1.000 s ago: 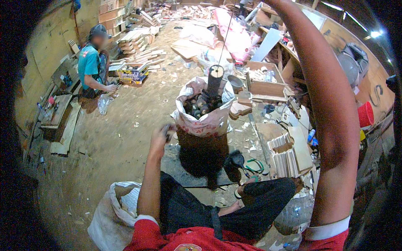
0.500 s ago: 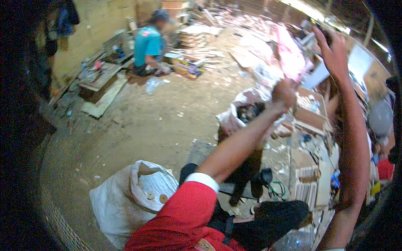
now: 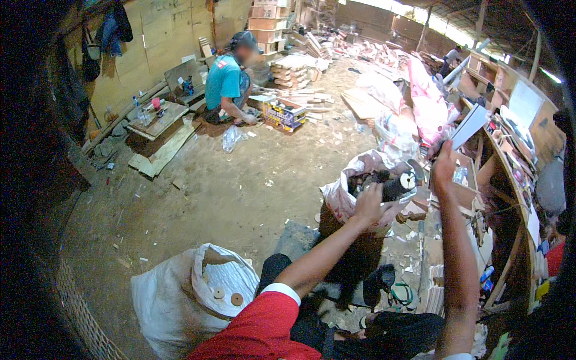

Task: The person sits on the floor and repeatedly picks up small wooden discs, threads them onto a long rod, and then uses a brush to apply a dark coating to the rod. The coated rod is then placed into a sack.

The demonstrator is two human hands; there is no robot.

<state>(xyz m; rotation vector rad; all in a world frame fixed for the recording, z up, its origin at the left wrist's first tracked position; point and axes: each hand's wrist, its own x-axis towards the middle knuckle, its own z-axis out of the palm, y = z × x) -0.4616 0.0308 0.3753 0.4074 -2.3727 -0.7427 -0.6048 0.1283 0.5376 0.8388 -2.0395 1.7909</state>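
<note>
Two sacks: white sack (image 3: 180,294) lower left, holding a few wooden discs; pink sack (image 3: 354,186) mid-floor, full.
Left hand (image 3: 368,204): clamped on dark spool (image 3: 397,186) over pink sack.
Right hand (image 3: 444,165): raised, apparently pinching something thin.
Progress: unclear.

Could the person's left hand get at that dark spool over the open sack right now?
Probably yes. The left hand already rests against the dark spool above the pale sack, and nothing stands between them. The right hand is raised apart, to the side.
</note>
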